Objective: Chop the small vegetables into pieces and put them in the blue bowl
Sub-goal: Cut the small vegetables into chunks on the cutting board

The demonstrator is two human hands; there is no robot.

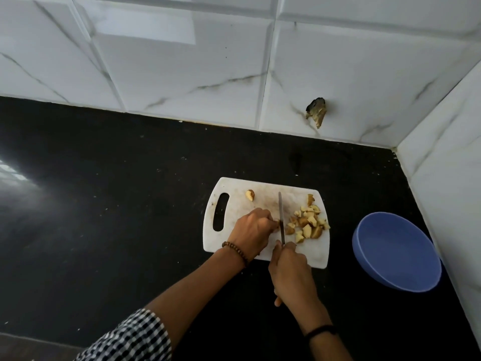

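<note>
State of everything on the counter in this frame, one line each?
blue bowl: upright, empty.
cutting board: flat on counter.
chopped pieces: piled on board's right side.
lone piece: apart, board's far left.
knife: gripped, blade down on board.
right hand: grips knife.
left hand: fingers curled beside blade; contents hidden.

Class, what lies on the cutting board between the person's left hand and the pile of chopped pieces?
The blade of the knife, held by the right hand, lies between the left hand and the pile; the head view shows it.
</note>
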